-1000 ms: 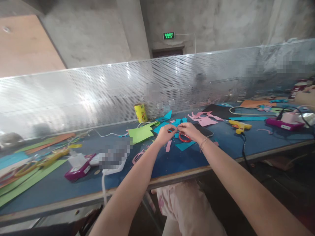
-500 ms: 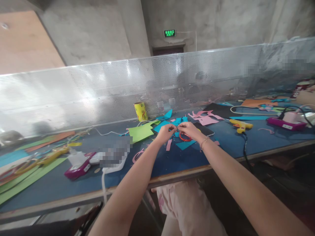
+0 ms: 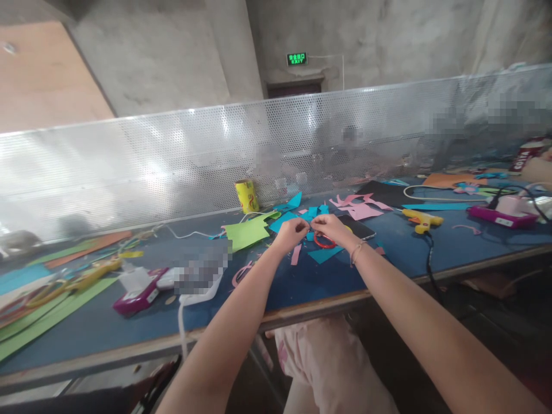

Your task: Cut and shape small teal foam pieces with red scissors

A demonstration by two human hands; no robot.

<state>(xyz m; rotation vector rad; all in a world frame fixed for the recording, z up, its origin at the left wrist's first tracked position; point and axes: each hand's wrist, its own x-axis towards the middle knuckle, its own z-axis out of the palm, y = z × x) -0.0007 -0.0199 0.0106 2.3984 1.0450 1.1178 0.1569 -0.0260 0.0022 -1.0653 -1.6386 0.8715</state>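
My left hand (image 3: 291,232) and my right hand (image 3: 331,228) meet over the blue table (image 3: 302,276), fingers pinched together on a small pink and blue paper piece (image 3: 307,226) between them. A pair of red-handled scissors (image 3: 324,241) lies on the table just under my right hand. Turquoise paper scraps (image 3: 323,255) and a pink strip (image 3: 296,255) lie right below the hands. A black phone (image 3: 360,227) rests just right of my right hand.
A green sheet (image 3: 246,234), pink cut-outs (image 3: 360,210), a yellow glue gun (image 3: 420,219) with its cord, a yellow can (image 3: 246,196), magenta power strips (image 3: 137,298), and green and orange sheets at the left (image 3: 52,310). A perforated metal screen (image 3: 172,161) backs the table.
Both hands stay pinched together at the same spot; the fingers shift only slightly. The camera tilted a little.
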